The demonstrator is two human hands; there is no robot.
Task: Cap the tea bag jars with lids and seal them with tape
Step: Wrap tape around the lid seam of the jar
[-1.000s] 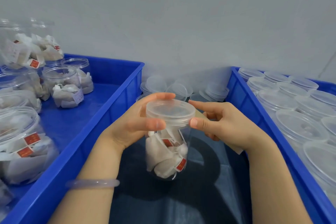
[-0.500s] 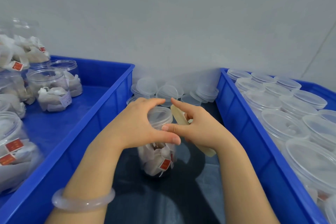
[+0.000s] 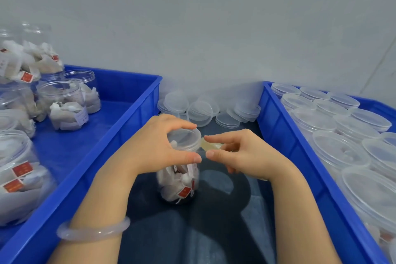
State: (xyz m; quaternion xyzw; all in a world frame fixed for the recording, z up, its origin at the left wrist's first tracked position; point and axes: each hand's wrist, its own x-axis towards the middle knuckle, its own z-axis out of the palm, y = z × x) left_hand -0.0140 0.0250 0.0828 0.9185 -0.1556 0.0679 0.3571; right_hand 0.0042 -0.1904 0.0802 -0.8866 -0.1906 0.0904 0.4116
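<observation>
Clear plastic, the tea bag jar [image 3: 179,180] stands on the dark surface [image 3: 214,231] between two crates. It is probably light and slippery, so it is best held at its lid [image 3: 186,137], where the left hand [image 3: 154,148] curls round. The right hand [image 3: 242,152] pinches a tan tape strip [image 3: 211,145] beside it. The left blue crate [image 3: 137,118] holds uncapped filled jars [image 3: 66,105], the right blue crate [image 3: 278,126] holds lidded jars [image 3: 340,150], and loose lids [image 3: 201,111] lie beyond.
</observation>
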